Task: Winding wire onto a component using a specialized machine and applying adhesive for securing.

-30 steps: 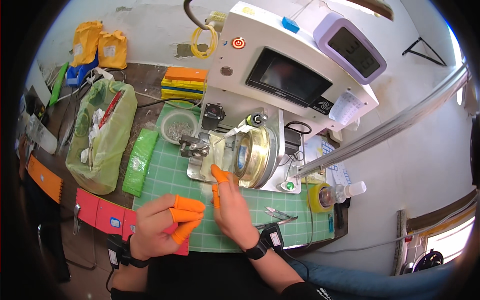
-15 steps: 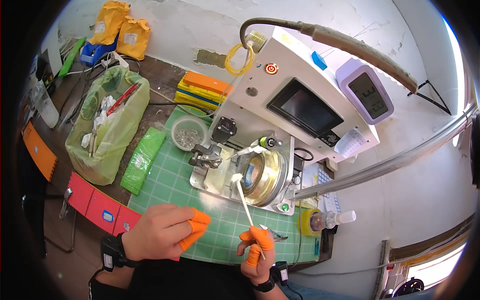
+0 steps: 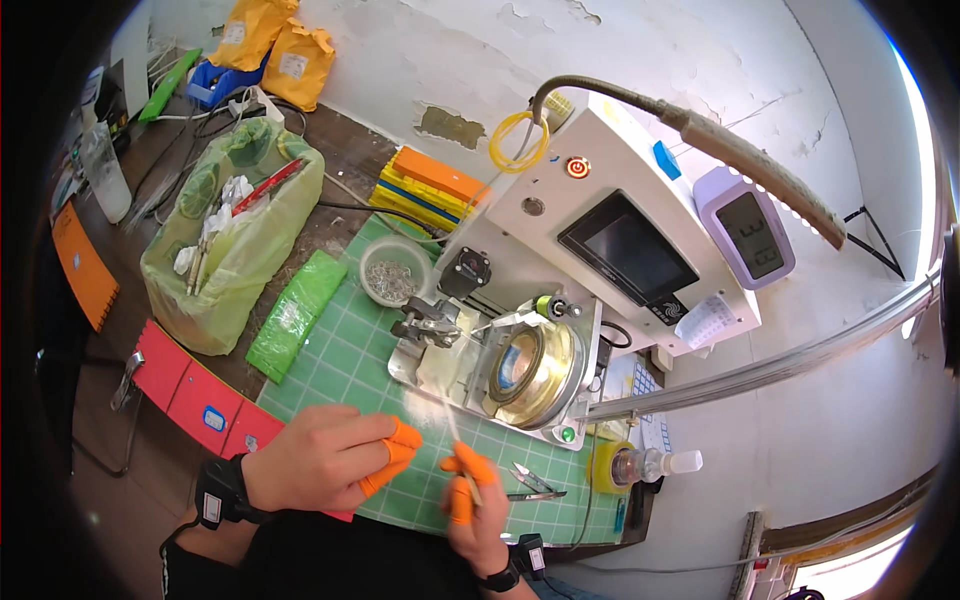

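- I have the left hand (image 3: 320, 462) over the green mat (image 3: 330, 372), orange-cotted fingertips bunched together; can't tell if anything is between them. Its wrist box (image 3: 211, 508) has a white label, too small to read.
- Right hand (image 3: 475, 498) just beside it, not touching, fingers pinched on a pale stick (image 3: 453, 428). Stick slants up toward the machine (image 3: 535, 215); upper end blurred, so I can't tell if it touches anything.
- Right wrist box (image 3: 530, 555): white label, unreadable.
- Small metal tools (image 3: 540, 495) on the mat, right of that hand.
- Pink strip (image 3: 190, 398), left edge: blue-bordered sticker, writing unreadable.
- Wheel (image 3: 540, 378) on the machine: blue patch at centre.
- Machine front: dark screen (image 3: 628, 248), white logo below it, printed paper (image 3: 703, 321) lower right, red-lit button (image 3: 577, 167) with power symbol.
- Lilac clock (image 3: 748, 230) beside the machine top: large dark digits.
- Yellow bags (image 3: 300, 62), far left: white labels, illegible from here.
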The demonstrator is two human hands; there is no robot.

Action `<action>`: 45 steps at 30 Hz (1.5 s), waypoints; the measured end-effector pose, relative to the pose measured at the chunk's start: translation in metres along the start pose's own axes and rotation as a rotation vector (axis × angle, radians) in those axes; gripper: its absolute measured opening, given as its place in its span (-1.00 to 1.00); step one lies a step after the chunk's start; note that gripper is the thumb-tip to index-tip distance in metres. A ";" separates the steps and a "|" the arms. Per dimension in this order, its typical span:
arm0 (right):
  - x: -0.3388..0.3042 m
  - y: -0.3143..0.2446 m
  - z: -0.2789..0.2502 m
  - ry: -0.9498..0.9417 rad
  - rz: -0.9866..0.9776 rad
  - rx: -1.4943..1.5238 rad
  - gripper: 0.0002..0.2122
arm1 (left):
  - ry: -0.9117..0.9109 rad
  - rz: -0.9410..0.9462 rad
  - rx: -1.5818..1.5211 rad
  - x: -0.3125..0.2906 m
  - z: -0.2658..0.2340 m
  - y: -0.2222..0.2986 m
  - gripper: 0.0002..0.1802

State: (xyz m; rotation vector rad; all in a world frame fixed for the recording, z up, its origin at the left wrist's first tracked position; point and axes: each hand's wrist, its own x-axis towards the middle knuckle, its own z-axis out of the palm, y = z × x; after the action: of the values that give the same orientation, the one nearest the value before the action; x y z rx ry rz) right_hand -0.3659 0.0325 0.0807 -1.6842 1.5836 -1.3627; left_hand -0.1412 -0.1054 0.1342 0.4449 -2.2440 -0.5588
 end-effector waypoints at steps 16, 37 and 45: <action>-0.003 0.024 -0.112 0.117 0.078 -0.965 -0.58 | 0.037 -0.077 -0.221 -0.001 0.004 -0.003 -0.81; -0.068 0.120 -0.163 0.577 0.178 -0.422 -0.68 | 0.169 -0.062 -0.253 0.071 -0.005 -0.100 -0.87; -0.064 0.065 -0.154 0.480 0.226 -0.493 -0.61 | 0.232 -0.081 -0.321 0.065 0.001 -0.095 -0.86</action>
State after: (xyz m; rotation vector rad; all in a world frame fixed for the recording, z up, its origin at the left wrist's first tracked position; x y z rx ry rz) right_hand -0.5207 0.1212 0.0661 -1.4164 2.4673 -1.4033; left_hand -0.1707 -0.2158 0.1228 0.4133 -1.8798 -0.8492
